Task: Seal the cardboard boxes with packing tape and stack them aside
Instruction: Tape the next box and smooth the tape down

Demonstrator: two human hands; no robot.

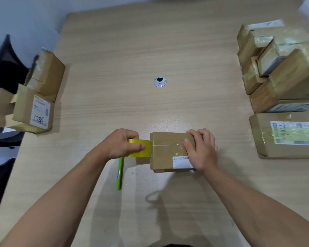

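wooden table: brown box, clear-taped seam.

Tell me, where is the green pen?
In the head view, the green pen lies on the table beneath the left hand, left of the box.

You are at an office desk used for packing: a pale wood-grain laminate desktop with a round silver cable grommet ahead of your left hand and right hand. Brown cardboard parcels with printed shipping labels pile well outside the left hand, taped brown parcels outside the right.
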